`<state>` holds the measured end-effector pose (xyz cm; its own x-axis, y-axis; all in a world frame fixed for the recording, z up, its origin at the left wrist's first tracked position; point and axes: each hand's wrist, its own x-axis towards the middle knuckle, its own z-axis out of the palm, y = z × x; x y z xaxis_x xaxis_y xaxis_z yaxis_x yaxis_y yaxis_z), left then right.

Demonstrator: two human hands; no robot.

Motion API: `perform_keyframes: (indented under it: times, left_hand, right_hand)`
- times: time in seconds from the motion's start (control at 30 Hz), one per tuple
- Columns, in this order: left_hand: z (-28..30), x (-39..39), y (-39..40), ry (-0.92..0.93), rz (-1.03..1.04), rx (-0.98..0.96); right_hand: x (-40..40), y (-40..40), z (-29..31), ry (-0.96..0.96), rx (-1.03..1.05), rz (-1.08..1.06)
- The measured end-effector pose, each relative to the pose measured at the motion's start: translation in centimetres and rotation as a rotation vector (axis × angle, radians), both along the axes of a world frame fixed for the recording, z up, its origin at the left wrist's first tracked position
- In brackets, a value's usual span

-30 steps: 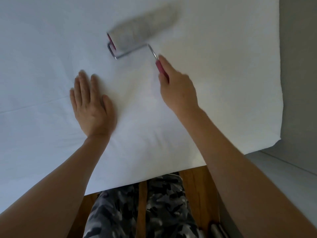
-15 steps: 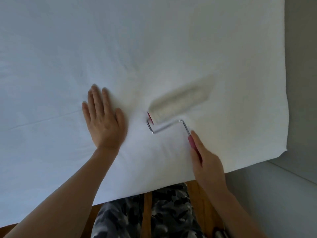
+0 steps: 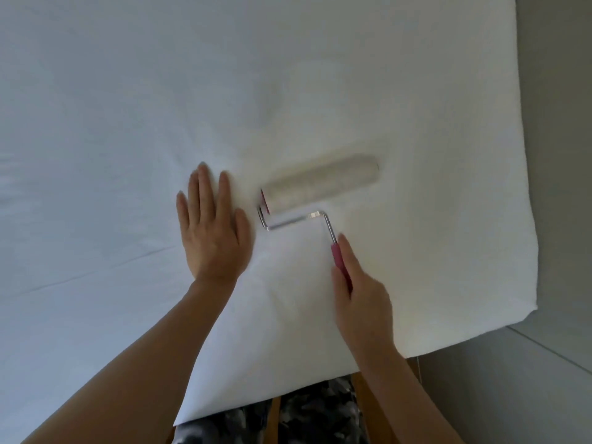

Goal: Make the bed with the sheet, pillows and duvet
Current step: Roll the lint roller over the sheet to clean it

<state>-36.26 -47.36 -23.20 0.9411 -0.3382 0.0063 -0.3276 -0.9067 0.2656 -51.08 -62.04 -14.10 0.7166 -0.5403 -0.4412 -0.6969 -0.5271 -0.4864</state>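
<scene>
White sheet (image 3: 128, 123) spread flat across the bed, filling most of the view. Near edge hangs over the bed side at bottom centre; right edge ends near the grey wall (image 3: 560, 155). A few faint creases run across the left part, roughly level with the left wrist. Fabric otherwise smooth.

Left hand (image 3: 213, 232): palm down, fingers straight and close together, pressed flat on the sheet, gripping nothing. It sits just left of the roller's end, near but not touching.

Right hand (image 3: 360, 296): fingers curled round the pink handle (image 3: 336, 256) of a lint roller (image 3: 320, 184), index finger stretched along the top of the handle. The upper part of the handle shows; the rest is hidden in the palm.

Lint roller: long pale cylinder lying on the sheet, tilted slightly, right end higher in frame. Pink end cap at its left end. Bent metal rod (image 3: 288, 222) runs from that cap along under the cylinder, then turns down into the handle. Cylinder appears in contact with the sheet; surface slightly blurred.

Both hands well apart from each other, roller frame between them.

Bottom of frame: camouflage-pattern trousers (image 3: 314, 415) and a strip of wooden floor (image 3: 275, 418) below the sheet's edge. Grey surface at lower right (image 3: 512, 395) beside the bed corner.

No pillows or duvet identifiable in view.
</scene>
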Motion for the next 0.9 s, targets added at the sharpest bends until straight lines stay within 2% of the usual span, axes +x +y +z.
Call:
perform_keyframes:
  times: [0.2,0.33,0.4,0.5,0.63,0.7,0.8,0.9]
  left_hand:
    - [0.0,0.1,-0.3,0.006,0.033,0.005]
    - [-0.2,0.0,-0.4,0.002,0.027,0.024]
    - [-0.3,0.1,-0.2,0.003,0.024,0.021]
    - [-0.3,0.2,-0.2,0.007,0.026,0.014]
    - [-0.5,0.2,-0.3,0.011,0.033,0.012]
    - [-0.8,0.2,-0.2,0.012,0.025,0.022]
    - [-1.0,0.2,-0.3,0.005,0.031,0.019]
    - [-1.0,0.2,-0.5,0.001,0.055,0.009]
  right_hand:
    - [16.3,-2.8,-2.1,-0.081,-0.072,-0.03]
    - [21.4,-3.8,-3.0,-0.067,-0.075,0.017]
    - [19.6,-3.5,-2.9,-0.066,-0.051,0.002]
    - [12.1,-2.1,-1.7,-0.027,-0.005,-0.004]
    - [-0.3,-0.9,1.0,0.147,0.07,0.019]
    - [-3.5,-0.6,2.3,0.207,0.095,0.033]
    - [-3.0,-0.8,2.3,0.22,0.085,0.041]
    - [1.8,-1.0,1.0,0.163,0.045,0.031]
